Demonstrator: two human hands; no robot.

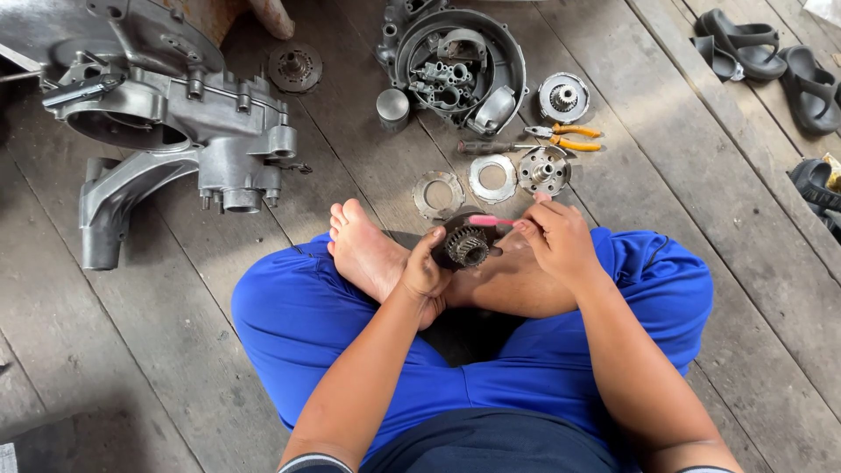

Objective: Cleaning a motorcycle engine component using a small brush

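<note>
At the middle of the frame, above the crossed bare feet, the left hand (424, 273) has its fingers curled tight around a dark round gear hub (464, 246), its toothed face turned up toward the camera. The right hand (557, 238) pinches a pink toothbrush (492, 221) whose long axis lies level, head pointing left over the hub's top edge. Beyond lie flat metal rings (439, 194), yellow-handled pliers (565, 137), a round engine cover (460, 63) at upper centre and a grey engine case (166, 123) at upper left.
</note>
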